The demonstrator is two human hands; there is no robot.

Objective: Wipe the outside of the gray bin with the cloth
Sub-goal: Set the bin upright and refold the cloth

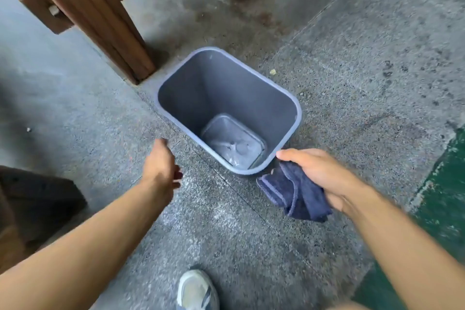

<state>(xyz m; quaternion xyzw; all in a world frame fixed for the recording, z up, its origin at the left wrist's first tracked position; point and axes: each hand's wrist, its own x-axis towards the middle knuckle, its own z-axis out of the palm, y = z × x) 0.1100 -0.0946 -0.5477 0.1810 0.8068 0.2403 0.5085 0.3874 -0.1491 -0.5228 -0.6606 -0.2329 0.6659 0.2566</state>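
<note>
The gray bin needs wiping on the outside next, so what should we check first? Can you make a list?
1. Cloth in hand: ok, the right hand grips it.
2. Gray bin upright on the floor: ok.
3. Cloth on the bin's outside: cannot tell, it hangs just by the near corner.
4. Left hand steadying the bin: not ok, it is apart from the rim and holds nothing.
5. Room around the bin: ok on the near and right sides; a wooden table leg stands close behind, to the left.
</note>
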